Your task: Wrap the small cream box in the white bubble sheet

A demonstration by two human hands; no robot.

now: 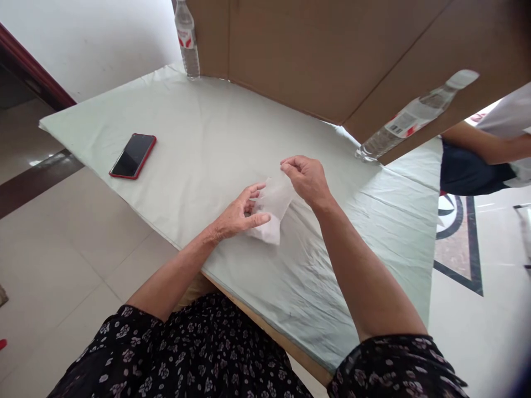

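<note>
A thin, translucent whitish sheet or small bag (279, 194) hangs just above the cloth, its lower end whiter and folded. My right hand (305, 176) pinches its upper corner between thumb and fingers. Beside its left edge is my left hand (243, 213), open, with the thumb stretched out across the lower part and the fingers apart. Some of the left fingers are partly behind the translucent material, so whether they touch it is hard to tell.
A pale green cloth (199, 143) covers the table. A black phone with a red edge (133, 156) lies at left. Two clear plastic bottles, one upright (188, 47) and one slanted in view (409, 121), stand against a brown cardboard panel (290, 50). Another person's arm (485, 143) shows at right.
</note>
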